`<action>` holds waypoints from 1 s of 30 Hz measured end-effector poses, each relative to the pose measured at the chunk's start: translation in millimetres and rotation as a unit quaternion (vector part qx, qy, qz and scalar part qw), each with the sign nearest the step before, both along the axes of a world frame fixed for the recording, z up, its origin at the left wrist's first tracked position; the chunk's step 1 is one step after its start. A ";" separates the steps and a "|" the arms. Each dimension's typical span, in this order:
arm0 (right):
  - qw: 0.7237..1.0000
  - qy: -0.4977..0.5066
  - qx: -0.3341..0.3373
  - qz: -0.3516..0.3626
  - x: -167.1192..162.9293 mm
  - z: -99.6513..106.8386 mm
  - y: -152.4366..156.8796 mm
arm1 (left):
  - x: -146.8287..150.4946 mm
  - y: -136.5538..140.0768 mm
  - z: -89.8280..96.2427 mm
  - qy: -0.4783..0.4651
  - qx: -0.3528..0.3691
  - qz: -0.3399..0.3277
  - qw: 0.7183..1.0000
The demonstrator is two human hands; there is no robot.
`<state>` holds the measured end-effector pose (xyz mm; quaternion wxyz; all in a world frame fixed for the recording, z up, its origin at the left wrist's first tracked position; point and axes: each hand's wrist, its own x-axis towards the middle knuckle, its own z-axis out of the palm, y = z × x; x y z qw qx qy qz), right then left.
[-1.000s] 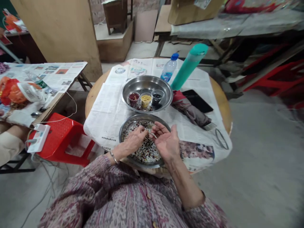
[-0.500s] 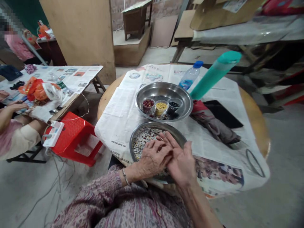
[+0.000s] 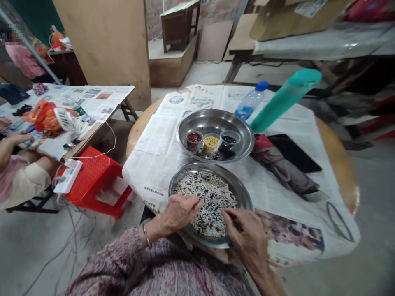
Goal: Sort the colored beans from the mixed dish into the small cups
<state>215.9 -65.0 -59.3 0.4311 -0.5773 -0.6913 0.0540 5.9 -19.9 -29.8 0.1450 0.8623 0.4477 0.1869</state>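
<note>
Two steel pans (image 3: 243,197), three cups (image 3: 211,144), perhaps two bottles (image 3: 251,101).

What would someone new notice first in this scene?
Both hands, the left hand and right hand, rest fingers-down in the near steel tray of mixed beans. Behind it, a second tray holds three small cups, beside a leaning teal bottle.

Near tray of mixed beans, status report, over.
Left hand and right hand both fingertips-down in the mixed beans, near tray. Neither visibly pinching. Three sorting cups in the far tray, unobstructed.
</note>
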 end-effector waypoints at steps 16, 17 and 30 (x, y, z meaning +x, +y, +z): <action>0.999 0.001 0.024 -0.032 -12.8 -6.0 1.0 | 2.6 156.4 66.9 0.032 0.099 0.101 0.989; 0.999 0.000 0.026 -0.032 -13.0 -5.4 1.4 | 3.6 170.0 69.4 0.049 0.099 0.107 0.988; 0.998 -0.010 0.040 -0.036 -15.3 2.2 3.9 | 25.6 224.7 54.0 0.145 0.045 0.083 0.985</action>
